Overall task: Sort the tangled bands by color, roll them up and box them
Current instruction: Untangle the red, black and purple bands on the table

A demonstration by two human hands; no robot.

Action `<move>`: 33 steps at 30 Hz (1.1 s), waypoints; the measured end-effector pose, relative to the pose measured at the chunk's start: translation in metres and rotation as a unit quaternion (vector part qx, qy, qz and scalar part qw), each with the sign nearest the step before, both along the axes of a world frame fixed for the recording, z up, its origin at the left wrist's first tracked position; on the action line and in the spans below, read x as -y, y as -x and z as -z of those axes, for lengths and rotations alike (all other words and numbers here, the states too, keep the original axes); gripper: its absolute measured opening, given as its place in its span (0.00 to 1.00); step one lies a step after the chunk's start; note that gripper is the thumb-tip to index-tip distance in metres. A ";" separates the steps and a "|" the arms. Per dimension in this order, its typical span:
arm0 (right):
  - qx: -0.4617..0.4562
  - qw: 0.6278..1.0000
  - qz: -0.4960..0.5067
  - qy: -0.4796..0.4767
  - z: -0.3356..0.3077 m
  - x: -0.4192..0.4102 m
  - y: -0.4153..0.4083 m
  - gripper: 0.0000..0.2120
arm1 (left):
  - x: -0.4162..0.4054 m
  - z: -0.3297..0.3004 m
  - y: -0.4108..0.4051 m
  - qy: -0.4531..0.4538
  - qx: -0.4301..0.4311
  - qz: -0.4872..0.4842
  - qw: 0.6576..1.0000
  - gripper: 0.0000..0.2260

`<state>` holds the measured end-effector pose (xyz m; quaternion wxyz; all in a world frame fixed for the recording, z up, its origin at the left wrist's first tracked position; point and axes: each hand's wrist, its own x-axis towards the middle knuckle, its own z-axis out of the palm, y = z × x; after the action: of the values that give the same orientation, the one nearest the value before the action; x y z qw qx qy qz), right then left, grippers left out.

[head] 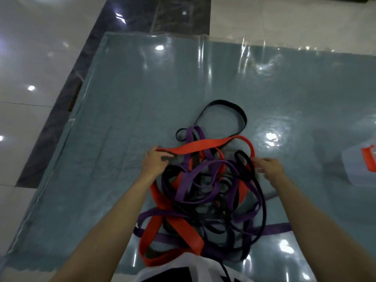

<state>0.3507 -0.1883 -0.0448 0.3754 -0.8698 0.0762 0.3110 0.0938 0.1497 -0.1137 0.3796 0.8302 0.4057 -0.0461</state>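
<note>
Two hands work the tangle: left hand (155,160) pinches the red band (205,144); right hand (267,165) grips a black band (247,159). Untangling is in hand; the red band should be drawn free next.

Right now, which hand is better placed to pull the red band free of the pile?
Probably the left hand: it already grips the red band at its loop end. The right hand is at the black band.

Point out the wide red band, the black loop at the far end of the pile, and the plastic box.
red band (205,143), head view, on its flat top stretch.
black loop (243,117), head view, on its right curve.
plastic box (354,169), head view, on its translucent wall.
</note>
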 end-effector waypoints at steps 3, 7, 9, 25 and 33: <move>0.017 1.000 0.011 -0.020 -0.009 -0.010 -0.019 0.07 | 0.008 -0.031 -0.001 0.009 0.039 0.011 0.999 0.23; 0.088 0.989 0.094 -0.067 -0.022 -0.031 -0.043 0.09 | 0.002 -0.050 -0.009 0.000 0.072 -0.035 0.997 0.26; 0.136 0.980 0.109 -0.099 -0.029 -0.051 -0.051 0.08 | -0.002 -0.055 -0.013 -0.008 0.093 -0.054 0.994 0.28; 0.263 0.920 -0.275 -0.095 -0.010 -0.093 -0.053 0.32 | -0.024 -0.035 0.004 0.017 0.050 -0.170 0.984 0.25; 0.406 0.888 -0.215 -0.017 0.008 -0.034 0.093 0.22 | 0.012 -0.023 0.070 0.008 0.076 -0.123 0.989 0.22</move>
<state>0.2574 -0.1544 -0.0524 0.3125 -0.9084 -0.2776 0.0046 0.0235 0.1376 -0.0912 0.4187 0.7720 0.4744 0.0605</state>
